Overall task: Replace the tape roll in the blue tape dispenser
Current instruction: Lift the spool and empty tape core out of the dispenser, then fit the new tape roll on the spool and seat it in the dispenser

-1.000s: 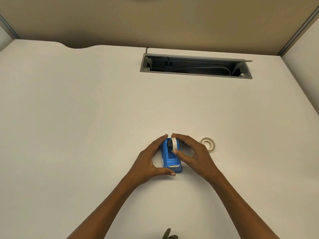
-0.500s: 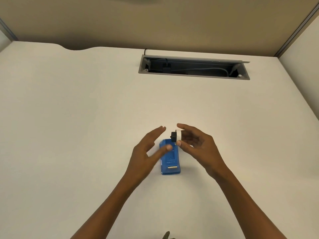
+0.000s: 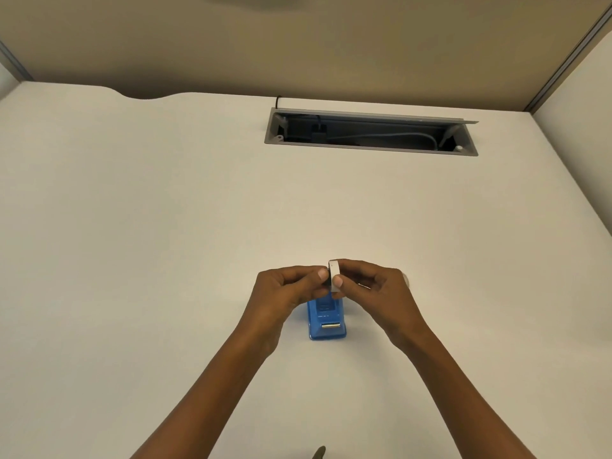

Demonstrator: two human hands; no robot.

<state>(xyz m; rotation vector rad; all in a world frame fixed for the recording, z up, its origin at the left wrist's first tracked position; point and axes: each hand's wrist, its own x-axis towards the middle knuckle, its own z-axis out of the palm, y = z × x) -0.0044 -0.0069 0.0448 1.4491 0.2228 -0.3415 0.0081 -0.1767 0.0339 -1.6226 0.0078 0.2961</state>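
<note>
The blue tape dispenser point(image 3: 327, 321) stands on the white desk point(image 3: 165, 243), its metal cutter facing me and its roll slot partly hidden by my hands. Above it my right hand point(image 3: 374, 293) pinches a small white tape roll point(image 3: 335, 274) on edge between thumb and fingers. My left hand point(image 3: 288, 288) meets it from the left, fingertips closed on the dark hub at the roll's side. A second white tape roll point(image 3: 406, 279) lies on the desk behind my right hand, almost wholly hidden.
A grey open cable tray point(image 3: 371, 132) with cables inside is set into the desk at the back. Beige partition walls close off the back and right side. A small dark object point(image 3: 319, 453) shows at the bottom edge.
My right hand lifted the white roll with its dark hub out of the dispenser. My left hand let go of the dispenser and rose to grip the hub beside the roll.
</note>
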